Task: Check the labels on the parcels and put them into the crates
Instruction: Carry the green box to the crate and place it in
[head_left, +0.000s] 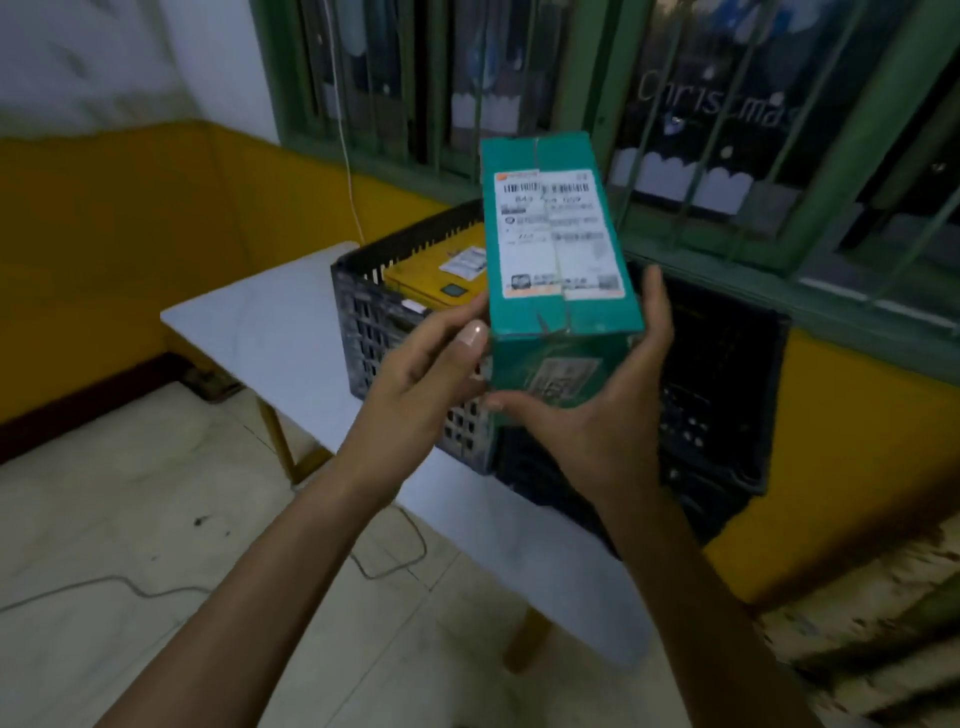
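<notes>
A teal parcel (561, 312) with a white shipping label (556, 234) facing me is held up in front of the crates. My left hand (415, 384) grips its left lower edge, thumb on the side. My right hand (597, 410) cups its near end from below, fingers up the right side. Behind it, a grey slotted crate (363, 322) on the white table (260, 322) holds a yellow parcel (436, 275) with a label. A black crate (727, 395) stands to its right, its inside dark.
A barred green window (727, 130) runs behind the crates above a yellow wall (104, 234). A cable (130, 587) trails over the tiled floor under the table. A striped patterned surface (883, 623) lies at the lower right.
</notes>
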